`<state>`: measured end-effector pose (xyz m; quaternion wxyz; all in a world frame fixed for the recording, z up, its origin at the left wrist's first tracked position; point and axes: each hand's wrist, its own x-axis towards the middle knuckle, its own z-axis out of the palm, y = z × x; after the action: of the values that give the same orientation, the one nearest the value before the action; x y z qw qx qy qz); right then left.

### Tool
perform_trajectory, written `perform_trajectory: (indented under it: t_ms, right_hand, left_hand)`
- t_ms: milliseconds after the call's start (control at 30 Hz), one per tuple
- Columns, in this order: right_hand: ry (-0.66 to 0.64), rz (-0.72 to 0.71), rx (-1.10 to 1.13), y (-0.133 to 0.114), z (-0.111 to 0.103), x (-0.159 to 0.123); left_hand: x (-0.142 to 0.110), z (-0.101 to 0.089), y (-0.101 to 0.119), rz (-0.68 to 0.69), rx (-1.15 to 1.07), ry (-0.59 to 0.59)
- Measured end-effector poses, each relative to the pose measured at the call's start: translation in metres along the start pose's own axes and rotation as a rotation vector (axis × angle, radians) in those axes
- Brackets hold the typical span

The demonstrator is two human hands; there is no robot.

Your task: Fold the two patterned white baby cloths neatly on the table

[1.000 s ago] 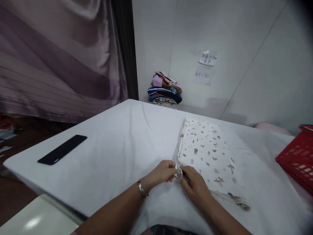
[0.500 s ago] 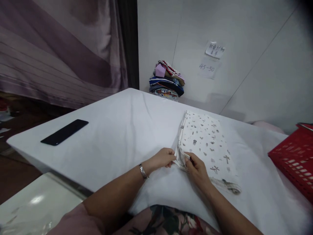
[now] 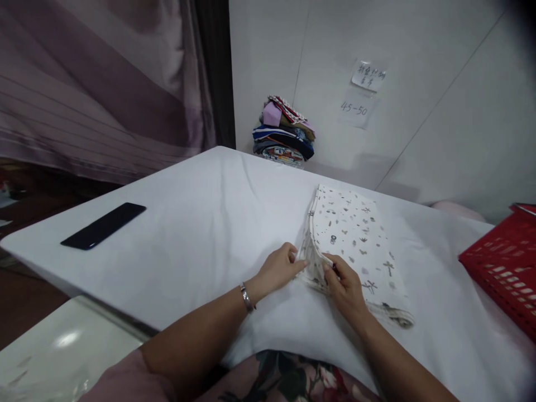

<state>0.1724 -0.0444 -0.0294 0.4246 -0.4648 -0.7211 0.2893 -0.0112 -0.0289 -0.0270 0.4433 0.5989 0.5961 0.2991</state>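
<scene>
A folded white cloth (image 3: 355, 234) printed with small brown and grey motifs lies on the white-covered table (image 3: 188, 234), right of centre. Its layers show along the left edge, and its near right corner is rolled. My right hand (image 3: 345, 285) pinches the top layer at the near left corner and holds it lifted, so a gap opens between the layers. My left hand (image 3: 280, 268), with a silver bracelet at the wrist, is at the lower layers of that same corner. Its thumb points into the gap and its fingers are curled at the edge.
A black phone-like slab (image 3: 104, 225) lies on the left of the table. A red plastic basket (image 3: 506, 262) stands at the right edge. Folded fabrics (image 3: 285, 134) are stacked behind the table by the wall, below paper signs (image 3: 355, 109). A pale glossy surface (image 3: 71, 340) is at the lower left.
My right hand has lifted the cloth's top layer up and to the right, widening the gap at the corner. My left hand stays at the lower layers. The view has tilted down slightly.
</scene>
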Motion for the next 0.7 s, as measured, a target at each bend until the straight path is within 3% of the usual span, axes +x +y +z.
perform_trajectory:
  t_ms: [67, 300, 500, 700]
  right_hand:
    - [0.001, -0.039, -0.015, -0.001, -0.001, 0.0]
    - [0.011, -0.175, -0.113, -0.001, -0.003, 0.003]
    - [0.0, -0.387, -0.377, 0.001, -0.002, 0.003]
    - [-0.197, -0.337, -0.475, 0.006, 0.011, 0.001]
  left_hand:
    - [-0.001, 0.002, -0.002, 0.054, 0.111, 0.063]
    - [-0.002, 0.005, -0.005, 0.161, 0.316, 0.053]
    - [0.001, 0.007, -0.007, 0.135, 0.168, 0.053]
    - [0.009, 0.009, -0.009, 0.017, -0.035, -0.038]
